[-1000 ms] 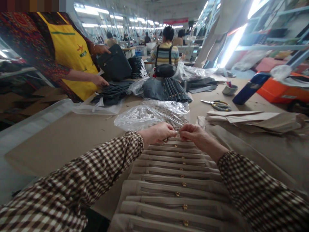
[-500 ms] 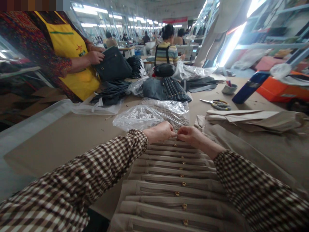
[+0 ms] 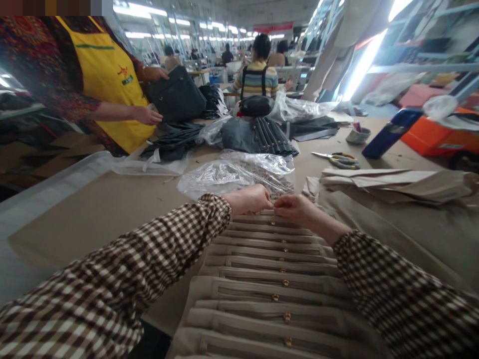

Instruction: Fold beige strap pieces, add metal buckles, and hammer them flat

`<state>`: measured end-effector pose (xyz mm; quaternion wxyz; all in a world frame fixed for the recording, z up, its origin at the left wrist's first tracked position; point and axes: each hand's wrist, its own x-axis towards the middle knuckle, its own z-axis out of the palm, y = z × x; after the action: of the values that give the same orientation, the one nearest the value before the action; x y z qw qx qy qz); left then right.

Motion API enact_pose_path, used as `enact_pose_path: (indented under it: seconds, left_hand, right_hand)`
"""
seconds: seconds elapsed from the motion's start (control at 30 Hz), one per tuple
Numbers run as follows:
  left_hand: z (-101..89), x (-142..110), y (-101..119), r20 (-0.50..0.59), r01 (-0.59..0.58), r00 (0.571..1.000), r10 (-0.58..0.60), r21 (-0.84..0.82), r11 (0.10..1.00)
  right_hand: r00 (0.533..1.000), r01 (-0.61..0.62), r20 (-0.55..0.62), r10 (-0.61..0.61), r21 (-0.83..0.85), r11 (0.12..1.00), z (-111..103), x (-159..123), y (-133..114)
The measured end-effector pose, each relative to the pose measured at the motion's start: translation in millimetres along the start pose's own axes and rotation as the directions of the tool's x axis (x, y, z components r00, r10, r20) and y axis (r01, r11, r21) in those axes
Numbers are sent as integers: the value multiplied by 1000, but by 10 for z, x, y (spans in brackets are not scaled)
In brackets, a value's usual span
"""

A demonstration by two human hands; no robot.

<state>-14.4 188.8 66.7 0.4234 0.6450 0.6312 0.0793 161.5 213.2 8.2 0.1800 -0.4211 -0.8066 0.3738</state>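
Item, near centre: beige zippered fabric panels (image 3: 258, 319), overlapped in a row running away from my camera, probably staggered so that each gold-coloured fitting (image 3: 287, 316) lies exposed.
Item, at the row's far end: my left hand (image 3: 250, 199) and right hand (image 3: 295, 207), fingertips nearly meeting. Each has thumb and fingers pressed together; I cannot tell what, if anything, is between them. The held-in pose seems meant for fine control. The panels lie directly below and on the near side of both grips.
Item, just beyond: a clear plastic bag (image 3: 209, 179) over small brownish pieces, perhaps kept there for easy reach.
Item, right: folded beige cloth (image 3: 396, 184); farther, scissors (image 3: 344, 160), blades leftward, and a small cup (image 3: 357, 136), likely set aside from the hands.
Item, far centre: dark blue panels (image 3: 243, 134), partly fanned.
Item, far left: a co-worker in a yellow apron (image 3: 108, 75), holding a dark panel (image 3: 179, 97).
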Motion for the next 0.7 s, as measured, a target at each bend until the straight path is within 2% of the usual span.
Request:
enact_pose_path:
  seconds: [0.2, 0.37, 0.7]
  left_hand:
    - [52, 120, -52, -24, -38, 999, 40, 108, 993]
    - [52, 97, -60, -14, -54, 998, 57, 138, 989]
    - [52, 60, -52, -25, -20, 999, 23, 122, 992]
  right_hand:
    - [999, -19, -43, 8, -257, 966, -59, -54, -61]
    - [998, -64, -21, 61, -488, 871, -62, -105, -143]
    - [998, -26, 43, 52, -471, 882, -51, -9, -130]
